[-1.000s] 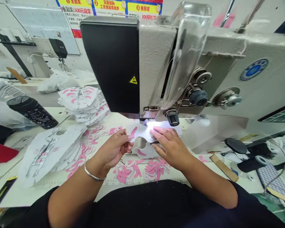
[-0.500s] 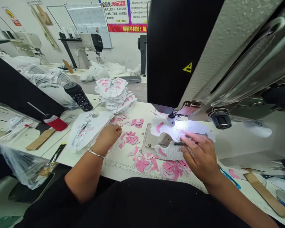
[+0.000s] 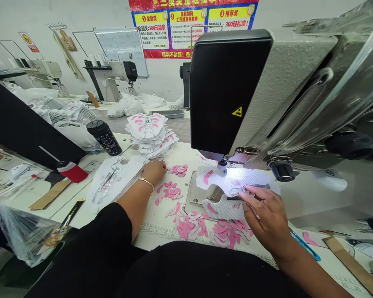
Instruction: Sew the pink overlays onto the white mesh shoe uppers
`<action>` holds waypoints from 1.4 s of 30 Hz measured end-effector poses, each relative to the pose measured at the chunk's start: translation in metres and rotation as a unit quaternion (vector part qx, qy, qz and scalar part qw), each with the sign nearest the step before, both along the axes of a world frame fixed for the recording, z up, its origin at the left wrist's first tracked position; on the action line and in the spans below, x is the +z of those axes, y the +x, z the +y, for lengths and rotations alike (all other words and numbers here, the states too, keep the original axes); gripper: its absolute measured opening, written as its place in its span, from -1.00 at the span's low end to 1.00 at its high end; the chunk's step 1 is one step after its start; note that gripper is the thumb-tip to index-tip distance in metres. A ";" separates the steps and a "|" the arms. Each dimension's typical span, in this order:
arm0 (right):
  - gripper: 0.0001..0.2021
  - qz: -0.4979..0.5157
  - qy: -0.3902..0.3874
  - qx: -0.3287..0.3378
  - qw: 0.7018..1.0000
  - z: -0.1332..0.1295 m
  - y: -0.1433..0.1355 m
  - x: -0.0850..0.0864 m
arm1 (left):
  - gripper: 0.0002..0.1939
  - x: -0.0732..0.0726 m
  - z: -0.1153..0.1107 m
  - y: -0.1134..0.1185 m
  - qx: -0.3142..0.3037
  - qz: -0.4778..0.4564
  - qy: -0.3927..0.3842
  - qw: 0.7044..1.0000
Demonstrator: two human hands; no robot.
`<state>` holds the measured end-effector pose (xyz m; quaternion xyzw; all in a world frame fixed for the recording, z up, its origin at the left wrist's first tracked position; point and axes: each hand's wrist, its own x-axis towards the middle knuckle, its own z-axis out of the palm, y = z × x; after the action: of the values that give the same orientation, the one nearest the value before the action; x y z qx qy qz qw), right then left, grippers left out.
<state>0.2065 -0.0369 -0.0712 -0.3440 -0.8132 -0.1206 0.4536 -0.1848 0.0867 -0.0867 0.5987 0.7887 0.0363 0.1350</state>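
Note:
Under the lit needle of the sewing machine [image 3: 225, 99] lies a white textured shoe upper [image 3: 216, 211] with pink curved patches on it. My right hand [image 3: 267, 213] grips its right side between thumb and fingers. To the left, my left hand [image 3: 153, 173] is closed with fingertips together at the far end of the loose pink pieces [image 3: 169, 191]; what they hold, if anything, is too small to tell. Beside my left wrist lies a stack of white uppers [image 3: 107, 182] with silver marks. Behind it stands a taller pile of uppers with pink patches [image 3: 149, 134].
More pink pieces [image 3: 191, 223] lie along the table's front edge by a printed ruler. On the left are a black tumbler [image 3: 104, 136], a red-handled tool [image 3: 73, 170] and a cardboard strip [image 3: 51, 194]. Blue snips [image 3: 304, 244] lie right of my right hand.
My left hand has moved forward and right, away from me, to the far pink pieces. My right hand stays on the shoe upper. The camera view has tilted up.

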 end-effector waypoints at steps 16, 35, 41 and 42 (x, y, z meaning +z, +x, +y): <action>-0.61 -0.002 -0.027 0.072 0.997 -0.011 -0.004 0.030 | -0.80 0.072 -0.071 0.042 -0.061 -0.196 0.118 0.972; -0.80 0.083 -0.250 0.169 0.950 -0.022 -0.032 0.057 | -0.78 0.104 -0.149 0.148 -0.213 -0.489 0.099 0.840; -0.76 -0.028 -0.082 0.036 0.996 0.005 -0.021 0.046 | -0.73 0.125 -0.119 0.154 -0.229 -0.240 0.215 0.918; -0.74 -0.048 -0.080 0.031 0.995 0.008 -0.020 0.042 | -0.73 0.126 -0.115 0.155 -0.227 -0.231 0.214 0.921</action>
<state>0.1863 -0.0291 -0.0293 -0.3476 -0.8514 -0.0579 0.3884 -0.0302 -0.0282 0.0392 0.7515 0.5515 0.3100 0.1871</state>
